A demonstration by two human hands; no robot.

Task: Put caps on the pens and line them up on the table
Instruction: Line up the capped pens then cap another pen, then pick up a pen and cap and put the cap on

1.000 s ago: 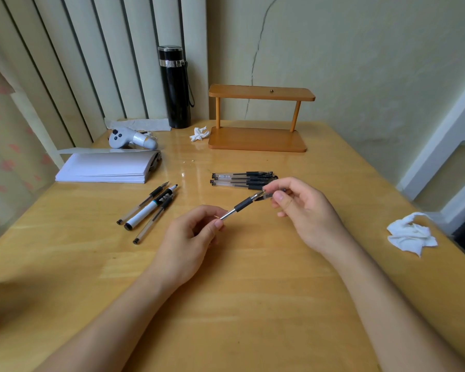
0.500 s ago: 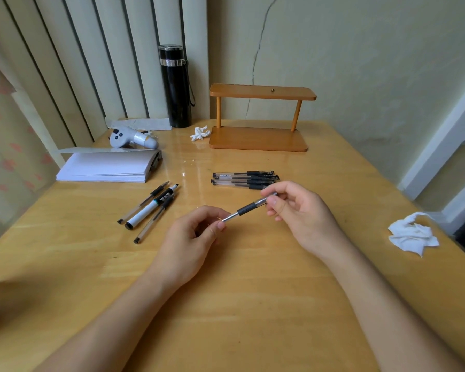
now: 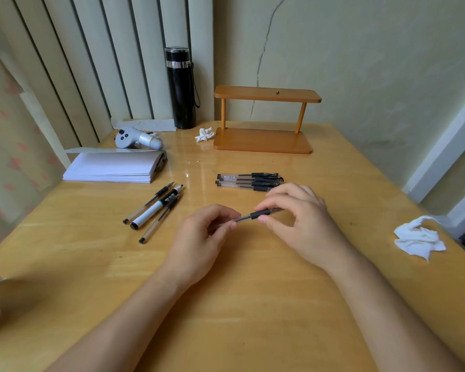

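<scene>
My right hand (image 3: 298, 224) grips a clear pen (image 3: 261, 214) with a black grip, held above the wooden table (image 3: 253, 304) with its tip pointing left. My left hand (image 3: 199, 237) is pinched around the pen's tip, and a small clear cap barely shows between its fingers. Several capped pens (image 3: 249, 181) lie side by side in a row just beyond my right hand. To the left lie three pens (image 3: 153, 208) at a slant, their tips bare.
A white paper stack (image 3: 113, 167) and a grey controller (image 3: 137, 138) sit at the back left. A black flask (image 3: 180, 88) and a small wooden shelf (image 3: 263, 138) stand by the wall. Crumpled tissues lie near the shelf (image 3: 204, 134) and at the right edge (image 3: 419, 238).
My right hand has brought the pen left and lower, and its tip has gone in between my left hand's fingers. The two hands are closer together.
</scene>
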